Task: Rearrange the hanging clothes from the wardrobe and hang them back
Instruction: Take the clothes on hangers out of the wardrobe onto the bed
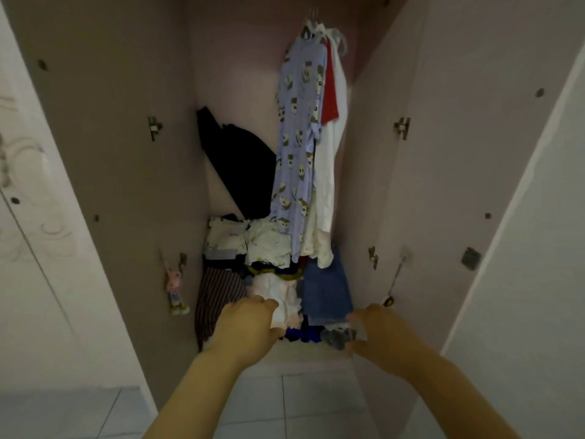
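White folded cloth (280, 301) sits at the fingertips of our left hand (245, 324), whose fingers curl forward over its near edge; we cannot tell whether they actually grip it. Our right hand (376, 334) is blurred, thumb and fingers spread apart around a grey scrap (338, 338) without closing on it. Both hands are low, at the front of the heap of folded clothes (326, 289) on the wardrobe floor. What we need is farther back and well above: the hanging clothes, bunched at the right end of the rail on pale hangers (313, 26), their long axis straight down. We judge the right hand nearer, and the reach is up and slightly right. Frontmost hangs a pale blue printed garment (297, 137), with a red garment (330, 90) and a white garment (329, 172) pressed behind it
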Demonstrator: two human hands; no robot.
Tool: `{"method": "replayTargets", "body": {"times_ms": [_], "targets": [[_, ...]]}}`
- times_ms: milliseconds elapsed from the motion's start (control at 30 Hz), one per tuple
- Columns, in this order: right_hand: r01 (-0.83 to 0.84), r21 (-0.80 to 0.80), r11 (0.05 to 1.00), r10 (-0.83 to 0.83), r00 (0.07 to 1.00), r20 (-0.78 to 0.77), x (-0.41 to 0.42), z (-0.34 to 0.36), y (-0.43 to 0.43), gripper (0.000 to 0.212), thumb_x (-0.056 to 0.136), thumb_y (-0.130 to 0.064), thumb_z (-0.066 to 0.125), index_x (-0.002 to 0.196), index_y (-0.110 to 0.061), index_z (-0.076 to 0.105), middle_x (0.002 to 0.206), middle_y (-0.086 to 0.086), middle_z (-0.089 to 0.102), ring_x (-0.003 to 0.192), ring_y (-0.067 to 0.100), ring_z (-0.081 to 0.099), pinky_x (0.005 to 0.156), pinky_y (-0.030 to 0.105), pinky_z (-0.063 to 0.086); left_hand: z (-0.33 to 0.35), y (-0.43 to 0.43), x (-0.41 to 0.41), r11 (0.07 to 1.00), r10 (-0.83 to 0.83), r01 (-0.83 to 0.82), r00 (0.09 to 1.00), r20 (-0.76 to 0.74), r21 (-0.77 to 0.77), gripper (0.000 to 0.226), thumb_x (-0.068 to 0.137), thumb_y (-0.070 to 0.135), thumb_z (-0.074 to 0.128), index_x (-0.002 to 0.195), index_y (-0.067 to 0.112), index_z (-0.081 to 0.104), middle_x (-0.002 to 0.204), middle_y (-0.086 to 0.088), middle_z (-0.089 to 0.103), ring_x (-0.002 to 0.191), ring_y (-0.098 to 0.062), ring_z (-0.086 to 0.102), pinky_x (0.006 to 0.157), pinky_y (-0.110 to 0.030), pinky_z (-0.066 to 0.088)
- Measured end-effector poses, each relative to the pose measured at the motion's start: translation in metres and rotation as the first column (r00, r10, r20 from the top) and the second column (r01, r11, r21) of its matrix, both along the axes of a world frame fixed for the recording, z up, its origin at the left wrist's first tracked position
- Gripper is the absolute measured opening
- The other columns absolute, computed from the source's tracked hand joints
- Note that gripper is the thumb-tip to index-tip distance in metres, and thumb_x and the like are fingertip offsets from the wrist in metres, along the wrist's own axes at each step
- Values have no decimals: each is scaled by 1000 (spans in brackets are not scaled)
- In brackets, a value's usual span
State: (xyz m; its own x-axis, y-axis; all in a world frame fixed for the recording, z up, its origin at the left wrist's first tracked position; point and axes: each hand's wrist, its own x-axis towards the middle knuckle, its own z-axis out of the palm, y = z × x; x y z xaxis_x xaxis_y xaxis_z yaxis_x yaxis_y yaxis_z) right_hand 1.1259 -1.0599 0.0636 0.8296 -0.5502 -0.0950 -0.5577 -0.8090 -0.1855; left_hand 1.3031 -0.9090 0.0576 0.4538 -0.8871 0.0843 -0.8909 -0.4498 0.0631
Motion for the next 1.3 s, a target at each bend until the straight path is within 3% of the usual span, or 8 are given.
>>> {"method": "replayTargets", "body": {"times_ms": [233,333,533,667,833,1000,1300], "targets": [[-21,-11,1000,21,1000,0,123,10,-101,51,94,-40,49,140,-22,36,138,1,43,125,16,42,101,22,32,15,-95,113,999,9,-9,1000,2,-52,51,94,49,41,139,26,38,134,3,48,118,-13,46,92,-25,36],[-52,-42,998,53,998,28,167,24,-136,45,94,-40,48,134,-19,45,130,3,52,117,16,49,96,21,37,28,-134,154,997,2,0,1000,31,-77,49,94,49,40,136,24,41,128,3,52,113,-13,49,87,-24,38],[-94,-23,995,95,993,65,254,54,-214,54,93,-41,52,141,-22,37,133,4,45,119,18,46,100,31,40,43,-222,232,992,31,-32,999,-16,-123,53,93,48,44,139,22,38,135,0,47,121,-16,45,98,-27,37],[-172,-41,984,177,961,213,314,74,-272,51,94,-34,52,141,-23,35,128,6,49,115,17,48,96,27,41,60,-282,281,976,68,-66,998,5,-208,51,94,45,45,139,23,37,134,-1,48,119,-17,46,96,-28,39],[-231,-173,958,277,901,333,385,115,-341,57,93,-29,55,144,-23,31,133,9,46,121,23,45,101,33,38,104,-354,334,918,117,-100,993,21,-383,45,95,39,45,137,24,40,133,0,48,117,-18,47,92,-28,40],[-266,-370,890,420,795,438,456,178,-384,61,93,-28,55,146,-27,26,135,6,44,121,23,43,99,33,39,152,-407,384,818,146,-89,988,56,-568,53,94,40,47,143,23,33,140,2,43,124,-18,42,101,-29,36],[49,-711,701,491,690,532,557,314,-449,56,93,-18,51,145,-21,30,140,9,35,126,28,33,103,37,29,242,-496,476,592,25,61,995,94,-803,55,92,37,52,142,21,35,141,0,43,126,-16,40,102,-25,30]]}}
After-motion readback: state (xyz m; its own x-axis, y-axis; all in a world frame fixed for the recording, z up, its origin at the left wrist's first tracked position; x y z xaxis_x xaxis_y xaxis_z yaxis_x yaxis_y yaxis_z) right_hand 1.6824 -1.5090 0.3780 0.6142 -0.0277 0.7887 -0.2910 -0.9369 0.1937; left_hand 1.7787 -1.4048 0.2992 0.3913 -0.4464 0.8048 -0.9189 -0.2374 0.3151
